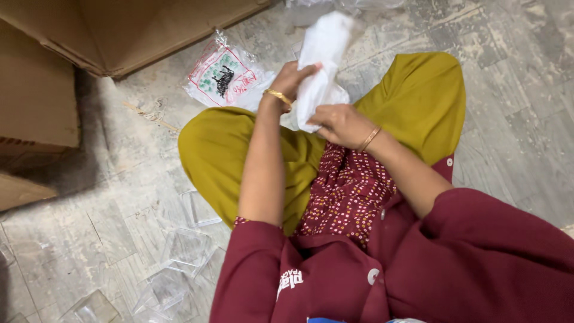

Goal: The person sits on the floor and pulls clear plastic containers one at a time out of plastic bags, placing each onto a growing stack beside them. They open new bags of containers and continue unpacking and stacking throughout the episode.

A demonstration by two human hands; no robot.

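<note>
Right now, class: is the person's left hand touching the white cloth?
Touching. The head view shows the left hand closed around the white cloth, its fingers pressed into the fabric, while the right hand grips the cloth's lower end.

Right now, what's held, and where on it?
Both hands grip one white cloth bundle: left hand around its middle, right hand at its lower end.

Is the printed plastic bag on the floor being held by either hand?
No, the printed plastic bag lies untouched; both hands grip the white cloth.
</note>
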